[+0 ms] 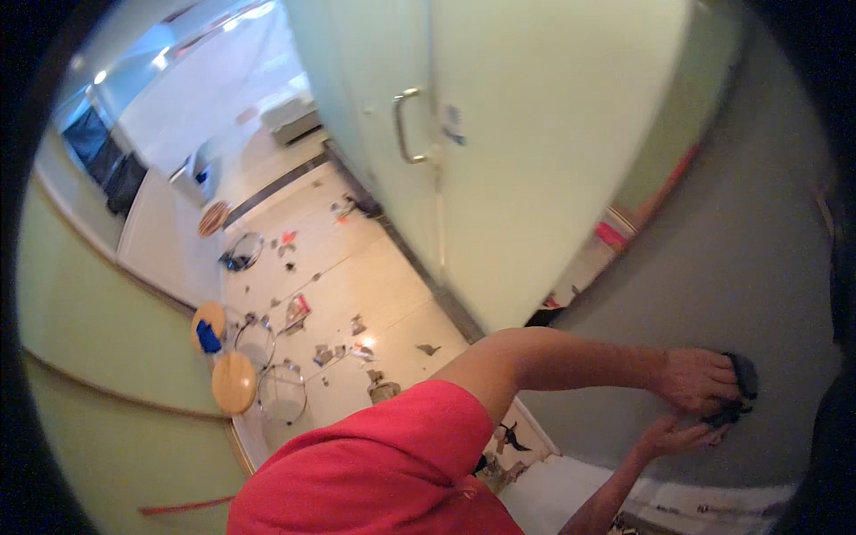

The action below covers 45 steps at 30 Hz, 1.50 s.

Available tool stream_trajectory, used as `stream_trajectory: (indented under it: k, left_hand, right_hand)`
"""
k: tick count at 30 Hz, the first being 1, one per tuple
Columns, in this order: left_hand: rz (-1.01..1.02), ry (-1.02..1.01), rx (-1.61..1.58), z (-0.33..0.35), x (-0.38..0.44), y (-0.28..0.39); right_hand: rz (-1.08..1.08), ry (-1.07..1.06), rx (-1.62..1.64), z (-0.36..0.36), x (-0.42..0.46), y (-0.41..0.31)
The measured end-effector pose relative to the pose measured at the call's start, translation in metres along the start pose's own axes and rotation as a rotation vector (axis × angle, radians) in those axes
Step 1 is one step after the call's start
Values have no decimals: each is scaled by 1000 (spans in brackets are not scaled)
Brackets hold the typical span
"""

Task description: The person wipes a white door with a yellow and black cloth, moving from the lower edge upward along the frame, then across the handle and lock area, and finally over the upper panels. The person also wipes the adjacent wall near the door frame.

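Observation:
Both my hands are at the right, in front of a plain grey wall (pixel 669 281). My left hand (pixel 699 381) reaches across from the red sleeve, its fingers curled over a dark, rounded object (pixel 743 376) that lies against or very near the grey surface. Just below it, my right hand (pixel 682 438) is raised with the palm partly turned up and its fingers close to the lower part of the dark object. Whether the right fingers grip anything is hard to tell. What the dark object is cannot be made out.
A frosted glass door (pixel 548 134) with a metal handle (pixel 401 127) stands behind the arms. Scraps and debris (pixel 297 313) are strewn over the tiled floor (pixel 394 281). Round wooden stools (pixel 234 383) are by the green wall (pixel 120 314), one with a blue cloth (pixel 208 336). White material (pixel 568 485) lies below.

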<state>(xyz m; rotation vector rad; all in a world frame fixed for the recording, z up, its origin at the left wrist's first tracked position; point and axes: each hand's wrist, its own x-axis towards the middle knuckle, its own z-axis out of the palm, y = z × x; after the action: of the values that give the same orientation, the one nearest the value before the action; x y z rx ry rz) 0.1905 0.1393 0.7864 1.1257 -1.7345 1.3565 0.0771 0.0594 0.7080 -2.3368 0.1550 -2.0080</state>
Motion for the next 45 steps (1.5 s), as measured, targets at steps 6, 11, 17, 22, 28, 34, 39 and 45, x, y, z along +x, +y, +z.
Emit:
stream_trajectory:
  k: [6, 11, 17, 22, 28, 34, 39, 45]
  left_hand:
    - [15, 115, 167, -64, 13, -57]
    - [39, 242, 315, -114, 36, -93]
    - [-5, 363, 533, -179, 49, -121]
    - [-145, 436, 606, -222, 41, -119]
    - [-465, 360, 508, -237, -12, -73]
    - [-750, 242, 408, -218, -72, -16]
    - [-885, 209, 430, -212, -98, 13]
    - [-930, 206, 358, -222, -73, -10]
  right_hand:
    - [-220, 150, 157, 45, 66, -52]
    - [-322, 185, 236, 67, 128, -101]
    - [-346, 128, 473, 106, 164, -138]
    - [-487, 51, 555, 126, 189, -163]
    - [-413, 17, 545, 125, 149, -196]
    - [-247, -199, 547, 107, 60, -191]
    - [-178, -293, 612, 108, 11, -184]
    - [-73, -271, 609, 99, 44, -201]
